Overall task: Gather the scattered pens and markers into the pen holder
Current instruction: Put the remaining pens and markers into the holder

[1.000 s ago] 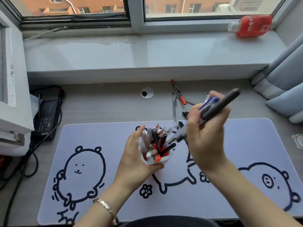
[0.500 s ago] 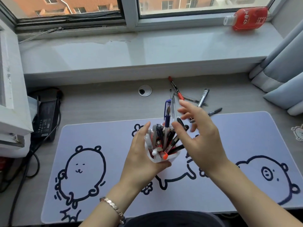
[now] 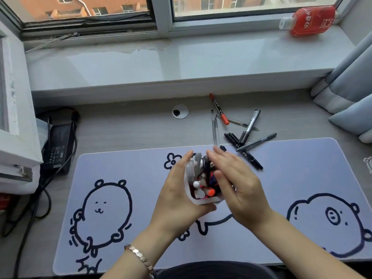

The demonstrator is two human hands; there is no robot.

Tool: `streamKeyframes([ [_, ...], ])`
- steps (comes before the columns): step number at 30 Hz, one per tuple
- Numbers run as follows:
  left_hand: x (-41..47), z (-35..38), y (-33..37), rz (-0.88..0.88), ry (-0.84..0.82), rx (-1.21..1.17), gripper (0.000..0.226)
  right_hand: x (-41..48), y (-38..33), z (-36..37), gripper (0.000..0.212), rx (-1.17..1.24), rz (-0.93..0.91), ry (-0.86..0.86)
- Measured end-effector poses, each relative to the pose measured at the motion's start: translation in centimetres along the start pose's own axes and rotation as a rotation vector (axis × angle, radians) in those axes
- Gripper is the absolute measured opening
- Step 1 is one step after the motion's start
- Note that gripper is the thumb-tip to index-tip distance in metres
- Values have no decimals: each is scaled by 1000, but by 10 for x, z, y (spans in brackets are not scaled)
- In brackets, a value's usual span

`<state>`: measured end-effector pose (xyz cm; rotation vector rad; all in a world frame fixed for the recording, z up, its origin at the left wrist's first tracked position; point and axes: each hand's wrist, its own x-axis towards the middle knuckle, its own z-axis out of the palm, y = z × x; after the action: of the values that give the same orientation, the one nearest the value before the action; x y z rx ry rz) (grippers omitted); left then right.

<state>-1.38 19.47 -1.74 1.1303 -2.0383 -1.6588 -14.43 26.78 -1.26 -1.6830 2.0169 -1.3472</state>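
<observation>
My left hand point(image 3: 177, 195) grips a white pen holder point(image 3: 198, 200) over the middle of the desk mat; it is packed with several pens and markers. My right hand point(image 3: 239, 188) lies flat against the holder's right side, fingers straight over the pen tops, holding nothing. Loose on the desk behind lie a red marker point(image 3: 219, 109), two thin clear pens point(image 3: 215, 130), a silver-and-black marker point(image 3: 249, 126), a grey pen point(image 3: 256, 141) and black markers point(image 3: 244, 151).
A lilac desk mat point(image 3: 124, 170) with cartoon drawings covers the desk front. A cable grommet point(image 3: 180, 111) sits behind it. A power adapter and cables point(image 3: 58, 143) lie at left. A red bottle point(image 3: 310, 21) rests on the windowsill; curtains point(image 3: 350, 91) hang at right.
My right hand put its bundle of pens and a black marker into the holder, let go, and now presses flat over the pens. The holder stays in my left hand.
</observation>
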Motion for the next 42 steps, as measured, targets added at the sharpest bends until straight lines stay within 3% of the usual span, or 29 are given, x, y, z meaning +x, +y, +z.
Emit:
streamKeyframes([
  [4,-2,7,7,-17,30,11,90,6,-10,1,70,-163,-45,-314],
  [6,0,7,7,-2,40,28,88,12,-12,1,78,-81,17,-421],
  [7,2,6,5,6,49,34,89,19,-12,-3,75,62,90,-427],
  [9,7,3,3,6,74,33,93,33,-2,-15,52,252,168,-253],
  [12,13,-4,3,6,101,46,96,47,51,-28,19,-46,185,-14],
  [14,15,-7,4,-5,113,65,96,49,95,-33,23,-318,334,-121],
  [17,15,-8,5,-15,137,68,91,40,141,-34,29,-630,512,-411],
  [20,16,-6,6,-37,143,42,91,35,155,-32,24,-775,370,-530],
  [23,16,-6,4,-49,136,31,93,34,159,-30,27,-822,163,-519],
  [25,15,-6,1,-54,135,30,97,42,150,-29,23,-800,119,-512],
  [27,14,-7,0,-64,149,20,97,51,139,-22,12,-714,237,-466],
  [30,10,-8,-1,-75,165,18,95,55,128,2,22,-689,445,-513],
  [38,-2,-13,-1,-83,166,50,94,58,124,24,33,-678,488,-457],
  [40,-3,-14,-2,-84,164,47,94,64,116,14,27,-533,495,-385],
  [42,-2,-14,-4,-84,165,52,94,71,97,-5,14,-228,526,-258],
])
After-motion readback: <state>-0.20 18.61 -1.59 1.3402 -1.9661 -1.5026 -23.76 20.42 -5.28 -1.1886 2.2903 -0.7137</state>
